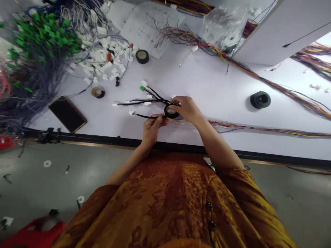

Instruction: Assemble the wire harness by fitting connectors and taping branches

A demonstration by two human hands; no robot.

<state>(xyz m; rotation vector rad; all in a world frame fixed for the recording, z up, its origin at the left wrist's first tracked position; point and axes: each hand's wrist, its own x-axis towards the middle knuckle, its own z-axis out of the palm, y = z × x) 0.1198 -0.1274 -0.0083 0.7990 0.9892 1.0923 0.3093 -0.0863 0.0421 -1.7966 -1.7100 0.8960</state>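
My right hand (186, 108) is closed on a roll of black tape (169, 113), its thumb over the roll's hole. Close by on the left, my left hand (153, 128) pinches a black-wrapped branch of the wire harness (144, 116), which ends in a white connector (132, 112). More taped branches (139, 101) fan out to the left above it, tipped with white connectors and a green connector (142, 88). From the hands, loose coloured wires (232, 126) run right along the table. The tape roll partly hides where the branches meet.
A phone (68, 114), a small tape roll (98, 92) and another black tape roll (142, 56) lie left and above. Green connectors (49, 36) and white connectors (108, 58) are heaped upper left. A black cylindrical object (260, 100) stands right, below a long wire bundle (248, 70).
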